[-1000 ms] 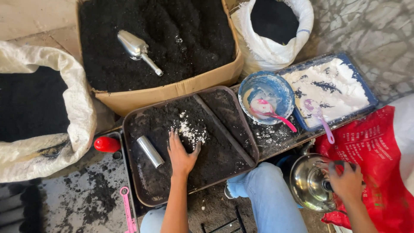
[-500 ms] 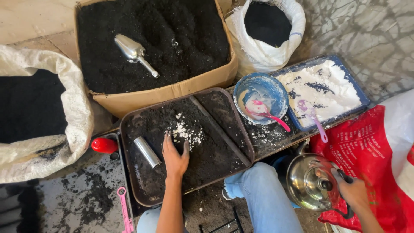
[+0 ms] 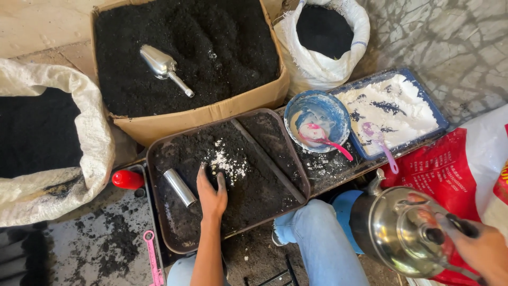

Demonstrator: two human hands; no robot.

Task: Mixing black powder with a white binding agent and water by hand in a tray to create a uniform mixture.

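My left hand (image 3: 210,195) lies flat, fingers spread, on black powder in a dark brown tray (image 3: 159,212), beside a patch of white powder (image 3: 228,163) and a small metal cylinder (image 3: 179,187). My right hand (image 3: 479,249) grips the black handle of a shiny steel kettle (image 3: 396,228), held up at the lower right above my knee. A blue bowl (image 3: 317,114) with a pink spoon (image 3: 328,139) sits past the tray.
A cardboard box (image 3: 211,108) of black powder holds a metal scoop (image 3: 163,67). Sacks of black powder stand at left (image 3: 53,159) and top right (image 3: 323,47). A blue tray (image 3: 394,108) holds white powder and a purple spoon. A red bag (image 3: 450,169) lies at right.
My right hand has lifted the kettle up and toward the camera, so it looks larger. My left hand has stayed on the powder in the tray.
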